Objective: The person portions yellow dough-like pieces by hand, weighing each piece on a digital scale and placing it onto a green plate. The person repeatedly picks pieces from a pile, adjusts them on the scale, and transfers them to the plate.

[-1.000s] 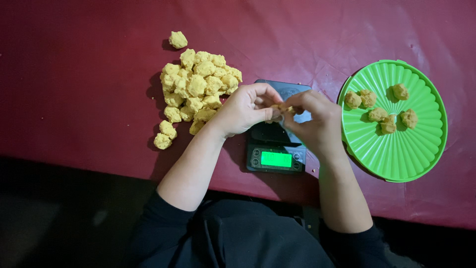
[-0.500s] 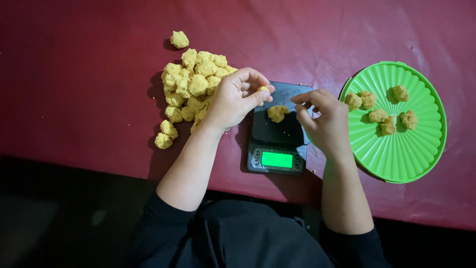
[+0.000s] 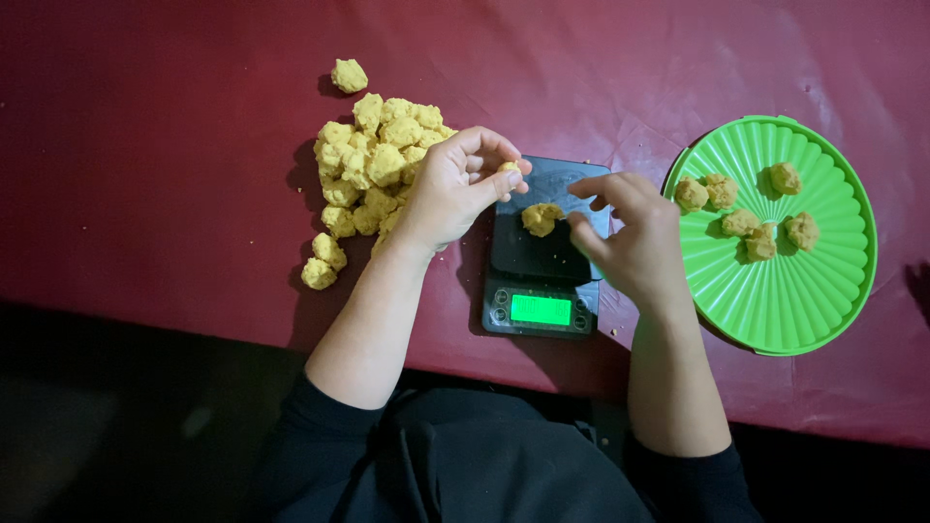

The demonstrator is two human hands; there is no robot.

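Note:
A small black digital scale (image 3: 539, 291) with a lit green display sits on the dark red tablecloth. One yellow dough lump (image 3: 541, 219) lies on its platform. My left hand (image 3: 455, 189) hovers at the scale's left edge, pinching a tiny yellow dough bit (image 3: 508, 169) between thumb and fingertips. My right hand (image 3: 630, 232) is over the scale's right side, fingers curled and apart, holding nothing I can see. A pile of yellow dough lumps (image 3: 373, 165) lies just left of my left hand.
A round green ribbed plate (image 3: 785, 291) at the right holds several dough balls (image 3: 741, 223). One stray lump (image 3: 349, 75) sits above the pile, two more (image 3: 323, 261) below it. The table's near edge runs along my forearms.
Both hands were together over the scale, working one lump. They have parted: the lump now lies on the platform, my left hand kept a small bit, my right hand drew back to the right.

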